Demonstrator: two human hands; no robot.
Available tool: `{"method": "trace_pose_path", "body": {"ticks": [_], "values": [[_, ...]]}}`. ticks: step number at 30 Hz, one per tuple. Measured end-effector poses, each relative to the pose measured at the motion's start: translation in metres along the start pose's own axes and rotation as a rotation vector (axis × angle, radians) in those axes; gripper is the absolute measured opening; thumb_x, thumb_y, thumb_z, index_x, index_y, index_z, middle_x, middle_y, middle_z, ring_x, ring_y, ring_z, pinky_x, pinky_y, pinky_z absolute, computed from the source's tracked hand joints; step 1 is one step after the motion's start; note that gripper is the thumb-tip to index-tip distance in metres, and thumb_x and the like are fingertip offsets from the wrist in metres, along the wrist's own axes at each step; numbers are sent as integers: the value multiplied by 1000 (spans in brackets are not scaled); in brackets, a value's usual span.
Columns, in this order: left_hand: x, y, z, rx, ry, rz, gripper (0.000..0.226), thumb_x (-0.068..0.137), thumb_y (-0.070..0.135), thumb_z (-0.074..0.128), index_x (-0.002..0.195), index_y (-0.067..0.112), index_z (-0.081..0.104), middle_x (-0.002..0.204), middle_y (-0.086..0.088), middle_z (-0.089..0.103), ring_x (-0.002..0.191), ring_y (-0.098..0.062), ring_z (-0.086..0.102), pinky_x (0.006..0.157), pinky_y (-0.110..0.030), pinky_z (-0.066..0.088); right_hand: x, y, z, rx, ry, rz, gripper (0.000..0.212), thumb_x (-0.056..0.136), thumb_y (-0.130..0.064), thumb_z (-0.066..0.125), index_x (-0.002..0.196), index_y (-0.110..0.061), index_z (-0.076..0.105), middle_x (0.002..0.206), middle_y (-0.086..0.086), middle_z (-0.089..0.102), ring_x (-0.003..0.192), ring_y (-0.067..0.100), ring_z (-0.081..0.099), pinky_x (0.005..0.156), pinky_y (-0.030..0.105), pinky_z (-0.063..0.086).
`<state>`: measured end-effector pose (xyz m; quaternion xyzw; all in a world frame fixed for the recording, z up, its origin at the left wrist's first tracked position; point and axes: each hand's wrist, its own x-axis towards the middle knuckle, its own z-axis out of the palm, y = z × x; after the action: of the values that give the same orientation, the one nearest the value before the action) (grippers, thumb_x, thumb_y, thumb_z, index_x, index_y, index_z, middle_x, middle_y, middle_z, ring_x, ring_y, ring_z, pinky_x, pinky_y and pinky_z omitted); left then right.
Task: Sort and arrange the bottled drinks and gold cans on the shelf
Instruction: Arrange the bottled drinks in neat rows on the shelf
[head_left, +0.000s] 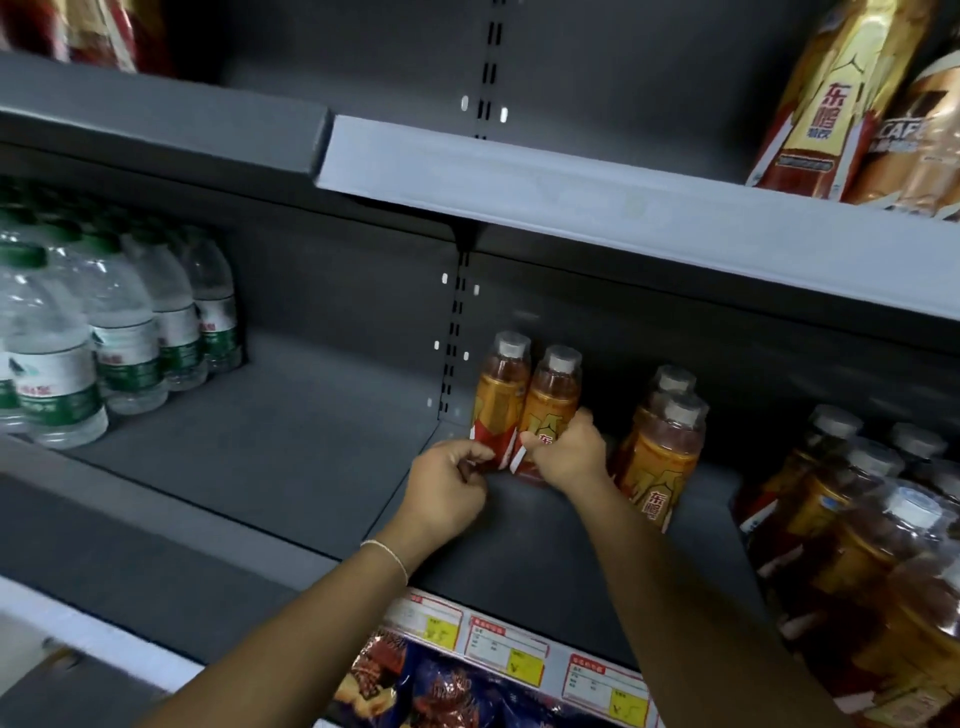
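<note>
Two orange-gold bottled drinks with grey caps stand side by side at the back of the dark grey shelf (322, 447). My left hand (449, 483) grips the base of the left bottle (500, 395). My right hand (569, 452) grips the lower part of the right bottle (550, 400). To the right stand two more of the same bottles (660, 452), one behind the other. A crowd of several similar bottles (857, 525) fills the shelf's right end. No gold cans are plainly in view.
Several clear water bottles with green caps (104, 322) stand at the left of the shelf. The upper shelf (571, 192) carries a gold-red bottle (826, 98) and a coffee bottle (919, 140). Price tags (506, 644) line the shelf's front edge, with snack bags (431, 691) below.
</note>
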<state>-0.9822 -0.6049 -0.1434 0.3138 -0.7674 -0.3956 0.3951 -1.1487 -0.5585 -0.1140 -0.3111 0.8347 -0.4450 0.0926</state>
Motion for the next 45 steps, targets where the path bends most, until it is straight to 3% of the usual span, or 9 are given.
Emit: {"method": "trace_pose_path", "body": {"ticks": [10,13,15,18,27,32,36,41,45], "values": [[-2,-4,2,-38,-421,0,48,91,-1,52,134,21,53,123,13,58,118,-5,52,93,-5,39,-46,16,-7,4,39,-99,64,81,-29,80,131,-21,41,122,0,58,116,21,56,96,36,47],[-2,3,16,-39,-510,-18,55,92,0,52,142,21,45,138,1,54,130,-15,48,110,-33,40,-69,24,-20,8,30,-132,57,78,-28,82,119,-32,42,101,-19,56,103,8,57,84,21,45],[-8,6,25,-82,-541,22,56,89,-3,54,139,21,48,133,1,58,126,-14,51,108,-34,42,-82,32,-29,33,18,-151,58,75,-29,84,117,-35,43,101,-19,59,103,4,58,85,20,46],[-20,9,35,-121,-528,45,53,88,1,59,135,25,51,126,8,61,121,-9,55,101,-24,44,-99,42,-45,62,27,-172,60,73,-31,86,120,-30,49,112,-13,65,108,5,61,94,27,51],[-46,28,72,-94,-506,83,49,92,6,59,138,19,51,125,5,64,118,-9,57,104,-29,46,-120,99,-86,144,33,-106,71,65,-19,91,128,-18,58,108,-15,69,93,-19,59,73,-2,43],[-57,37,94,-159,-479,106,50,95,-1,49,134,30,51,126,13,58,113,5,53,98,-7,38,-116,123,-100,203,27,-95,60,71,-20,88,122,-29,58,109,-16,70,100,-9,63,92,17,52],[-65,42,106,-167,-424,125,49,95,-6,44,136,18,54,127,7,60,112,6,55,96,-4,37,-109,133,-103,183,13,-142,48,80,-27,80,114,-47,54,107,-34,66,103,-14,59,90,10,49],[-67,45,107,-100,-350,210,44,95,-7,44,135,9,55,127,-6,63,117,-13,58,104,-19,41,-104,142,-96,190,30,-125,69,81,-33,79,140,-31,44,124,-19,57,109,4,58,96,28,49],[-70,45,109,18,-272,283,49,91,-7,47,139,6,50,130,-9,59,117,-11,53,102,-6,33,-104,144,-94,149,118,-164,61,79,-35,81,129,-28,47,118,-13,59,99,3,59,84,22,47]]}}
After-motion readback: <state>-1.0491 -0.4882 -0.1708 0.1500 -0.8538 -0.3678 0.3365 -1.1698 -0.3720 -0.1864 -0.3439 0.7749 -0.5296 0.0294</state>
